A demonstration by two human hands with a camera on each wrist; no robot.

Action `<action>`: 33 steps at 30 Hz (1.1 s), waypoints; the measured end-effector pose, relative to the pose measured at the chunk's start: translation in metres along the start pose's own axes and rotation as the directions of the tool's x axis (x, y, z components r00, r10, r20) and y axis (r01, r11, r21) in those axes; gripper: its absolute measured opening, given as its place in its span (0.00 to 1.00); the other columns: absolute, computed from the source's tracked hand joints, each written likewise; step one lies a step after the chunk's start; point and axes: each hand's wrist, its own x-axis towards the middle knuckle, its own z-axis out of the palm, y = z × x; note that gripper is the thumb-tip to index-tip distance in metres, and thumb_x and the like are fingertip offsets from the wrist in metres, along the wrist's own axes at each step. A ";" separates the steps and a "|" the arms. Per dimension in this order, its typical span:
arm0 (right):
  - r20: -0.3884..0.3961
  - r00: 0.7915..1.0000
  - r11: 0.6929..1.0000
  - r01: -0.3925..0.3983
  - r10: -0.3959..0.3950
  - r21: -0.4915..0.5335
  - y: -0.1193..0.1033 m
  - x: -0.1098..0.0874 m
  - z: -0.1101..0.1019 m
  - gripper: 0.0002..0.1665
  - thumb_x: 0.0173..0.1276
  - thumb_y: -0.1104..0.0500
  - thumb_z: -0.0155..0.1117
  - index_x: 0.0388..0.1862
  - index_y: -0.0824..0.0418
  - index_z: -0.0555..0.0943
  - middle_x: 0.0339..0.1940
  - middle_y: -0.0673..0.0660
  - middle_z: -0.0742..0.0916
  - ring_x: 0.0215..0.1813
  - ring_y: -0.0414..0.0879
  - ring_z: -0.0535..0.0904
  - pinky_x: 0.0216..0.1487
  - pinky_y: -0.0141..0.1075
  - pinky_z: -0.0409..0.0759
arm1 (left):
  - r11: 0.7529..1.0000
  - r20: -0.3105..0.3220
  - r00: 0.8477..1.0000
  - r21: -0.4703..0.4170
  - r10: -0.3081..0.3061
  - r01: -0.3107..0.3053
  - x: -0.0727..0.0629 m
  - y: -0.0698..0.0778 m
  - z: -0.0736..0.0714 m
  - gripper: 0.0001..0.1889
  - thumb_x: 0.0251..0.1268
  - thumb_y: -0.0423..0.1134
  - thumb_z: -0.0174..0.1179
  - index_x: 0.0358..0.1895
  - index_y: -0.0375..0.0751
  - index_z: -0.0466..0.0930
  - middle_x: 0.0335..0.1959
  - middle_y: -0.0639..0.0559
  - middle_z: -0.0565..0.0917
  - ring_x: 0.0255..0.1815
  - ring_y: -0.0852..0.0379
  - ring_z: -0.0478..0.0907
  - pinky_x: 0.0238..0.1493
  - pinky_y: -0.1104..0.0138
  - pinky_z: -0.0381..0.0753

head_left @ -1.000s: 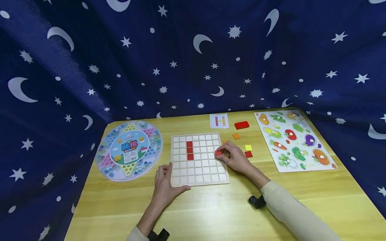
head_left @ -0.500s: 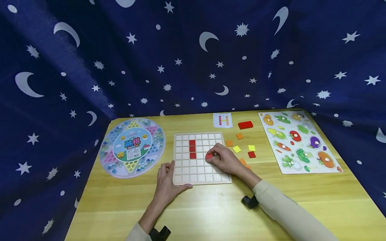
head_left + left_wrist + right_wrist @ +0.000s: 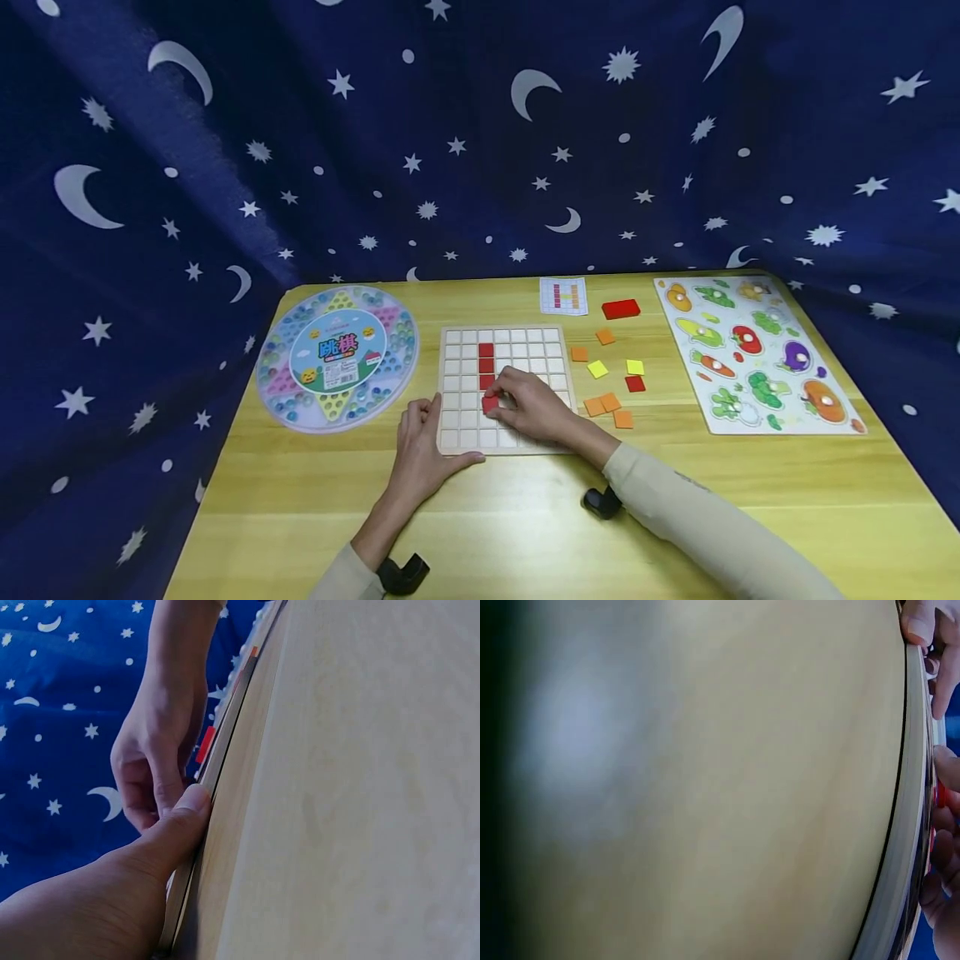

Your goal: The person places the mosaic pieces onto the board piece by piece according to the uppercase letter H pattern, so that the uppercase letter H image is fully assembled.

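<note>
A wooden grid board (image 3: pixel 459 417) lies on the table, with three red square tiles (image 3: pixel 486 365) in one column. My right hand (image 3: pixel 534 408) pinches another red tile (image 3: pixel 491 404) between thumb and fingers, right below that column. At the board's near-left corner, my left hand (image 3: pixel 422 467) rests against it, thumb along the front edge and index finger along the left edge. In the left wrist view the thumb (image 3: pixel 191 802) presses on the board's edge. The right wrist view shows red between the right fingers (image 3: pixel 949 772) beyond the board's side.
Right of the board lie several orange tiles (image 3: pixel 623 419), two yellow tiles (image 3: pixel 635 367) and a red tile (image 3: pixel 635 383). Behind are a pattern card (image 3: pixel 564 296) and a red block (image 3: pixel 621 309). A round marble game (image 3: pixel 337 354) stands left, a vegetable puzzle (image 3: pixel 757 358) right.
My right hand has carried the red tile leftward across the board, from its right edge to just below the red column. My left hand stays at the corner. The head view has shifted slightly.
</note>
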 end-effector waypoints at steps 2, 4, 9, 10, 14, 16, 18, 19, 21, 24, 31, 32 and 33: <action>-0.012 1.000 1.000 -0.006 0.006 -0.006 0.001 0.000 0.001 0.12 0.60 0.55 0.74 0.40 0.55 0.84 0.33 0.48 0.78 0.32 0.39 0.67 0.36 0.32 0.67 | 1.000 0.005 1.000 0.004 0.005 -0.005 0.000 0.001 0.001 0.62 0.29 0.68 0.77 0.73 0.39 0.63 0.49 0.47 0.66 0.47 0.51 0.62 0.49 0.57 0.63; -0.019 1.000 1.000 -0.006 0.006 0.000 0.002 0.000 0.002 0.12 0.59 0.55 0.74 0.41 0.56 0.84 0.34 0.48 0.78 0.32 0.38 0.67 0.36 0.32 0.67 | 1.000 0.005 1.000 0.011 0.006 -0.006 0.001 0.001 0.001 0.62 0.30 0.67 0.77 0.73 0.39 0.62 0.49 0.46 0.66 0.47 0.51 0.62 0.48 0.57 0.64; -0.034 0.999 0.999 -0.021 0.023 0.046 0.005 0.002 0.004 0.14 0.60 0.54 0.73 0.44 0.56 0.84 0.36 0.49 0.79 0.33 0.39 0.69 0.38 0.33 0.69 | 1.000 0.004 1.000 0.021 0.003 -0.003 0.001 0.001 -0.001 0.62 0.29 0.66 0.78 0.73 0.39 0.63 0.49 0.46 0.66 0.46 0.51 0.62 0.48 0.57 0.64; -0.039 0.999 0.998 -0.028 0.030 0.056 0.005 0.002 0.005 0.14 0.60 0.54 0.74 0.44 0.56 0.83 0.36 0.49 0.80 0.33 0.39 0.70 0.38 0.33 0.70 | 1.000 0.006 1.000 0.025 0.002 -0.003 0.002 0.001 -0.001 0.62 0.29 0.66 0.78 0.73 0.39 0.63 0.49 0.47 0.66 0.46 0.51 0.62 0.48 0.58 0.64; -0.057 0.997 0.997 -0.046 0.050 0.068 0.008 0.003 0.007 0.15 0.60 0.53 0.74 0.44 0.54 0.83 0.38 0.48 0.80 0.36 0.39 0.72 0.41 0.34 0.72 | 1.000 0.008 1.000 0.025 0.002 -0.002 0.002 0.002 -0.001 0.62 0.29 0.66 0.78 0.73 0.39 0.63 0.48 0.46 0.66 0.46 0.51 0.62 0.47 0.58 0.64; -0.065 0.997 0.997 -0.048 0.052 0.064 0.009 0.003 0.008 0.14 0.59 0.52 0.74 0.43 0.53 0.83 0.38 0.48 0.80 0.37 0.39 0.73 0.43 0.35 0.73 | 1.000 0.006 1.000 0.025 0.005 -0.006 0.002 0.002 -0.001 0.62 0.29 0.65 0.78 0.73 0.39 0.62 0.48 0.46 0.66 0.46 0.51 0.62 0.48 0.58 0.63; -0.074 0.996 0.997 -0.045 0.050 0.058 0.010 0.003 0.010 0.14 0.60 0.52 0.74 0.43 0.53 0.83 0.39 0.47 0.81 0.38 0.39 0.74 0.43 0.36 0.74 | 1.000 0.002 1.000 0.019 0.008 -0.008 0.003 0.003 -0.001 0.62 0.29 0.65 0.79 0.73 0.40 0.63 0.48 0.46 0.66 0.46 0.51 0.62 0.48 0.58 0.63; -0.079 0.996 0.998 -0.041 0.045 0.056 0.010 0.003 0.011 0.14 0.59 0.53 0.74 0.43 0.53 0.83 0.39 0.47 0.81 0.38 0.39 0.75 0.43 0.36 0.74 | 1.000 0.000 1.000 0.019 0.009 -0.009 0.003 0.003 -0.002 0.62 0.29 0.65 0.78 0.73 0.40 0.63 0.48 0.46 0.66 0.46 0.51 0.62 0.47 0.58 0.63; -0.087 0.996 0.998 -0.031 0.035 0.049 0.011 0.003 0.012 0.14 0.59 0.53 0.74 0.43 0.52 0.83 0.38 0.47 0.81 0.38 0.39 0.75 0.43 0.36 0.74 | 1.000 0.000 1.000 0.015 0.005 -0.005 0.002 0.003 -0.002 0.61 0.29 0.66 0.78 0.73 0.41 0.63 0.48 0.46 0.66 0.46 0.51 0.62 0.47 0.59 0.63; -0.089 0.996 0.999 -0.023 0.026 0.034 0.012 0.003 0.015 0.13 0.60 0.53 0.74 0.43 0.52 0.83 0.36 0.46 0.80 0.35 0.38 0.74 0.41 0.35 0.73 | 1.000 0.007 1.000 0.007 -0.008 0.008 0.002 0.004 -0.003 0.61 0.29 0.66 0.78 0.72 0.42 0.64 0.48 0.47 0.66 0.46 0.52 0.61 0.47 0.59 0.62; -0.091 0.996 1.000 -0.004 0.005 0.015 0.012 0.001 0.018 0.15 0.61 0.52 0.72 0.46 0.51 0.84 0.35 0.45 0.80 0.34 0.38 0.72 0.40 0.33 0.72 | 1.000 0.015 1.000 0.009 -0.018 0.018 0.000 0.005 -0.002 0.61 0.28 0.66 0.79 0.72 0.43 0.64 0.49 0.46 0.66 0.47 0.51 0.62 0.48 0.59 0.62; -0.099 0.995 1.000 0.007 -0.006 0.009 0.012 0.001 0.018 0.15 0.60 0.52 0.72 0.46 0.51 0.84 0.35 0.45 0.80 0.34 0.38 0.72 0.39 0.33 0.72 | 1.000 0.011 1.000 0.013 -0.014 0.014 0.000 0.005 -0.002 0.60 0.28 0.66 0.79 0.72 0.43 0.64 0.49 0.46 0.66 0.47 0.51 0.62 0.48 0.58 0.62; -0.108 0.994 1.000 0.020 -0.020 0.001 0.013 0.000 0.018 0.15 0.60 0.52 0.72 0.45 0.52 0.84 0.34 0.46 0.80 0.34 0.38 0.72 0.39 0.33 0.72 | 1.000 0.008 1.000 0.013 -0.010 0.010 0.000 0.005 -0.002 0.60 0.28 0.66 0.79 0.72 0.43 0.65 0.49 0.46 0.66 0.47 0.51 0.62 0.48 0.58 0.62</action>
